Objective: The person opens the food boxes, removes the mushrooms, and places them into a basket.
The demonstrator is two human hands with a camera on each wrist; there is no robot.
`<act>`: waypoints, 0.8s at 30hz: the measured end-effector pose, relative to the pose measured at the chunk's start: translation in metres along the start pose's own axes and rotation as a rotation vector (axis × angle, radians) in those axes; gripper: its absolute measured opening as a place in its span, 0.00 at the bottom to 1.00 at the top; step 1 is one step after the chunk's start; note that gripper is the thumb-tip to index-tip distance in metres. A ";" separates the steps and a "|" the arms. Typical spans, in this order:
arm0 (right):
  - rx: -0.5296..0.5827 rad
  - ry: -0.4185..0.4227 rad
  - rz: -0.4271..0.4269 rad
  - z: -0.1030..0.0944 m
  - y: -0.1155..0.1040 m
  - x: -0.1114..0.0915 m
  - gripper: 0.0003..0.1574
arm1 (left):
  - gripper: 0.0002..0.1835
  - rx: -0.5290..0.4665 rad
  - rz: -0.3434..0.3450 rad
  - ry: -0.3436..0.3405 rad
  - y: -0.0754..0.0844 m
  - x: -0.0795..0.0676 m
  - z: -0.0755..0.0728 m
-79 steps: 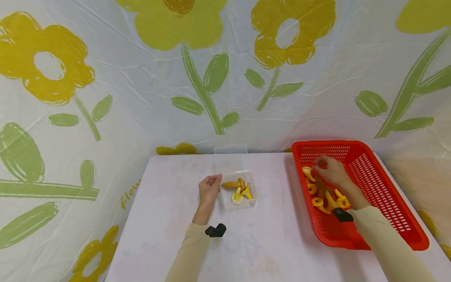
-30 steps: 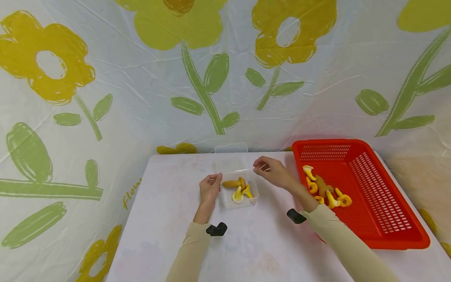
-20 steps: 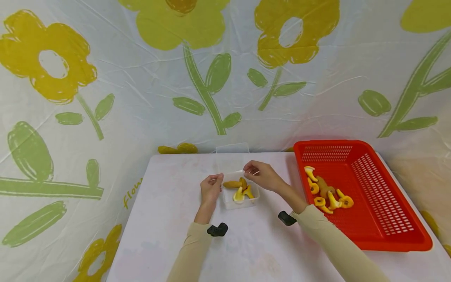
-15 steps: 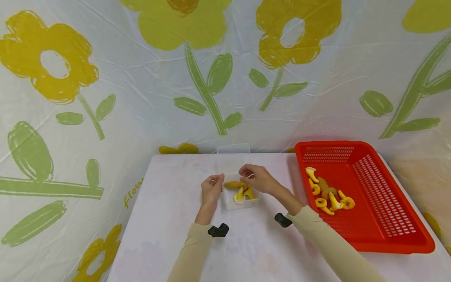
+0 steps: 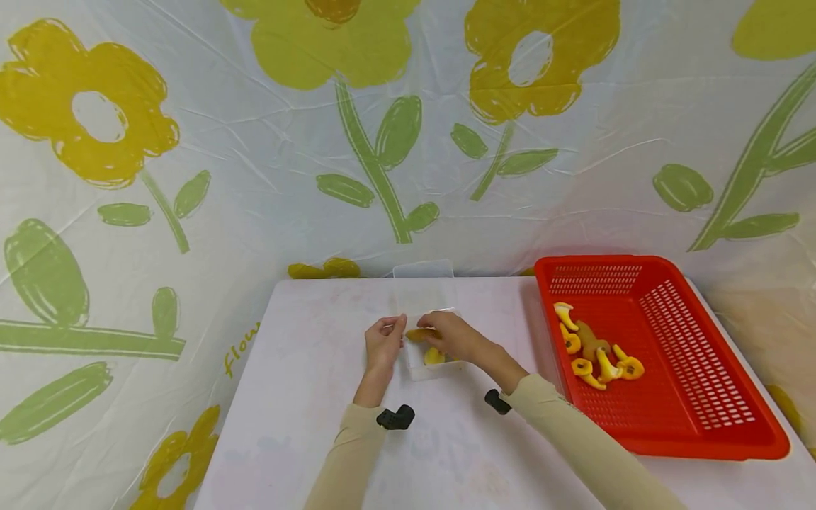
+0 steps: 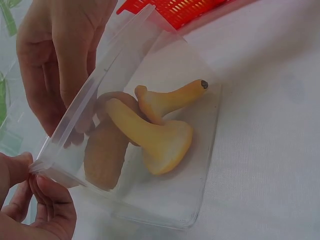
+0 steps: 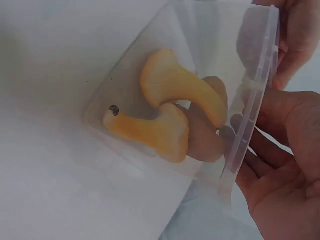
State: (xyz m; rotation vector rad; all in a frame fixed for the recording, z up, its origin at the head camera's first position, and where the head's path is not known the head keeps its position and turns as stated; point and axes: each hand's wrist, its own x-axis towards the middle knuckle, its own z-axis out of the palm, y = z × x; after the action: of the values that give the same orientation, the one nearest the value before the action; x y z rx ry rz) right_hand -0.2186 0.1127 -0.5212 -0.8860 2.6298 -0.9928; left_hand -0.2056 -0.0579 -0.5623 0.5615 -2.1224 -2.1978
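Observation:
A clear plastic box (image 5: 423, 373) stands on the table with its lid flipped open behind it. Inside lie a brown mushroom (image 6: 105, 155) and two yellow chanterelle mushrooms (image 6: 157, 137), one with a dark stem tip. My left hand (image 5: 382, 347) pinches the box's left rim between thumb and fingers. Over the far rim, my right hand (image 5: 454, 338) reaches into the box. Its loosely extended fingers (image 7: 267, 150) come down beside the brown mushroom, the tips right at it. In the head view this hand hides the second yellow mushroom and part of the brown one.
To the right, a red perforated basket (image 5: 656, 414) holds several yellow mushrooms (image 5: 608, 368) and a brown one (image 5: 589, 340). The clear lid (image 5: 423, 269) leans up at the table's back edge. A flower-printed cloth (image 5: 274, 177) hangs behind the white table (image 5: 306, 319).
My right hand has come left from the red basket to the box and dipped down into it over the mushrooms. The left hand stays at the box's rim.

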 end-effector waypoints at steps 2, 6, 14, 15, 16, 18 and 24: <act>-0.066 -0.006 0.000 0.002 -0.003 -0.001 0.18 | 0.15 -0.004 0.007 -0.001 0.000 0.000 0.000; -0.135 -0.023 0.013 0.005 -0.006 0.000 0.18 | 0.14 -0.010 0.008 -0.004 0.000 0.000 0.000; -0.177 -0.022 0.074 0.007 -0.011 0.002 0.17 | 0.14 -0.002 0.016 -0.003 0.002 0.000 0.000; -0.189 -0.018 0.075 0.008 -0.011 0.002 0.17 | 0.14 -0.004 0.018 -0.003 0.002 0.000 0.000; -0.205 -0.014 0.072 0.008 -0.011 0.002 0.17 | 0.14 -0.009 0.020 -0.003 0.001 0.001 0.000; -0.243 -0.003 0.054 0.010 -0.011 0.003 0.15 | 0.14 -0.018 0.023 -0.004 0.001 0.001 -0.001; -0.262 0.033 0.030 0.012 -0.011 0.001 0.15 | 0.14 -0.045 0.034 -0.009 -0.001 0.002 0.000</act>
State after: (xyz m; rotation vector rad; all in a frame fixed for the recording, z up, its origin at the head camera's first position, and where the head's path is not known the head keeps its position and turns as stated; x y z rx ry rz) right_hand -0.2100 0.0997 -0.5231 -0.8859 2.8371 -0.6700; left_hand -0.2076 -0.0585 -0.5641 0.5099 -2.0657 -2.2280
